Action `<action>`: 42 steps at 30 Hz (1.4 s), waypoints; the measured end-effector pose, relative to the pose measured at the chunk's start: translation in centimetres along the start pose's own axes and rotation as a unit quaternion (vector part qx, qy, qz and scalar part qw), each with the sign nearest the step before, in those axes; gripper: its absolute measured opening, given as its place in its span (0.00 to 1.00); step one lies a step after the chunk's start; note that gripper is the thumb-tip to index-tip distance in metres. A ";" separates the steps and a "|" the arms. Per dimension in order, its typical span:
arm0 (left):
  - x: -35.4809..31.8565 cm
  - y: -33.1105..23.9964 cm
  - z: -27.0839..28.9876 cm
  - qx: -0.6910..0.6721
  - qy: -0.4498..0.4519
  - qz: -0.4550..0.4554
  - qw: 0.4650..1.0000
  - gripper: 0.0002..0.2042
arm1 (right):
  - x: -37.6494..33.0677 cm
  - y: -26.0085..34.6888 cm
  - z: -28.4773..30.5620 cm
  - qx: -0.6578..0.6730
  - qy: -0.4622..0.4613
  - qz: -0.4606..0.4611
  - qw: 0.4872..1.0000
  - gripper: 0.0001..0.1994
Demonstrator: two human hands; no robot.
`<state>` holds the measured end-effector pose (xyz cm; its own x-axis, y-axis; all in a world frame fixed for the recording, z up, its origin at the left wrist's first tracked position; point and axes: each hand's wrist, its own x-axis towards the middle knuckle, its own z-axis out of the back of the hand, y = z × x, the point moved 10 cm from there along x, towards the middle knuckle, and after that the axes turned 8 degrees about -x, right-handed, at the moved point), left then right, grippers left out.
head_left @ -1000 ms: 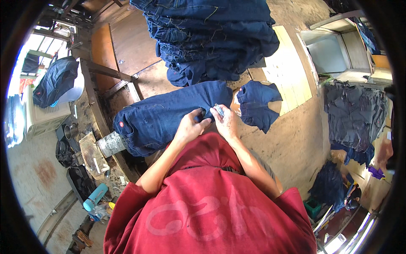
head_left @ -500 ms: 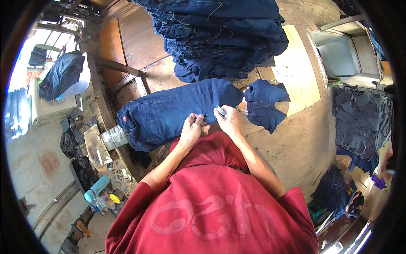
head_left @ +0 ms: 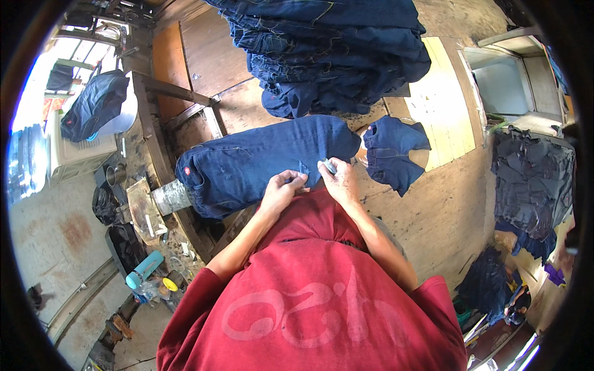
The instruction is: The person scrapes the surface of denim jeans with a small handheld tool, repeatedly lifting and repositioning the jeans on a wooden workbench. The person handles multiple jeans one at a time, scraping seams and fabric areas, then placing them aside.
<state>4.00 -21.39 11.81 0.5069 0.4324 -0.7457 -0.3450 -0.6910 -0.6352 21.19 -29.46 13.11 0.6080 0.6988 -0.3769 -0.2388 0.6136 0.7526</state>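
Note:
A pair of dark blue jeans [head_left: 247, 157] is pulled lengthwise over a long support in front of me, with a small red patch near its left end. My left hand [head_left: 281, 191] is closed at the near edge of the cloth, thumb and fingers pinched together; what they grip, if anything, is hidden. Just beside it on the denim shows a pale, frayed-looking spot [head_left: 304, 167]. My right hand [head_left: 342, 185] is closed around a small greyish piece [head_left: 330, 166], too small to name, at the cloth's near right part.
Beyond the jeans rises a large heap of dark blue denim [head_left: 334, 55]. Another crumpled denim garment [head_left: 396, 151] lies to the right. Dark grey clothes [head_left: 532, 179] are piled at the far right. A wooden frame [head_left: 151, 133] and a light blue bottle [head_left: 144, 270] are on the left.
The view has shifted slightly. My left hand has drawn a little left and nearer to me, baring the pale spot. My right hand still holds the small greyish piece.

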 end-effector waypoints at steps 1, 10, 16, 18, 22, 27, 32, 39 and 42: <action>0.4 0.4 0.0 -0.021 -0.019 0.009 1.000 0.10 | 0.2 -0.2 -0.2 0.011 0.006 0.003 1.000 0.21; -12.8 -8.4 18.7 0.369 -0.489 -0.371 0.698 0.18 | 0.1 -5.6 1.9 0.074 -0.135 -0.036 0.987 0.20; -3.0 -7.3 24.6 0.529 -0.466 -0.189 0.683 0.24 | -2.7 -14.7 -2.0 0.376 -0.068 -0.388 0.839 0.19; 0.6 -8.4 21.0 0.495 -0.306 -0.297 0.757 0.22 | -2.3 -15.0 -3.9 0.455 -0.015 -0.418 0.786 0.22; -4.5 -8.3 17.9 0.419 -0.367 -0.340 0.757 0.42 | 1.1 -16.4 -1.9 0.468 -0.055 -0.376 0.798 0.18; -9.7 -1.4 14.3 0.428 -0.401 -0.195 0.786 0.44 | 9.2 -20.4 6.8 0.331 -0.127 -0.330 0.875 0.27; -3.3 1.1 7.1 0.433 -0.072 -0.116 0.891 0.27 | 13.7 -19.9 11.2 0.409 -0.130 -0.268 0.862 0.18; 4.2 1.2 -7.6 -0.247 0.136 0.056 0.958 0.21 | -0.9 -17.3 11.8 0.294 -0.328 -0.260 0.859 0.26; 7.7 -4.1 -8.4 -0.179 -0.015 -0.123 0.976 0.23 | -5.0 -8.5 8.1 0.073 -0.339 -0.022 0.938 0.26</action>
<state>15.95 -20.08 10.40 0.5139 0.6238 -0.5889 0.0842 -0.7198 -0.6890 26.35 -41.15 12.96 0.9685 0.2484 -0.0170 -0.1252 0.5449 0.8291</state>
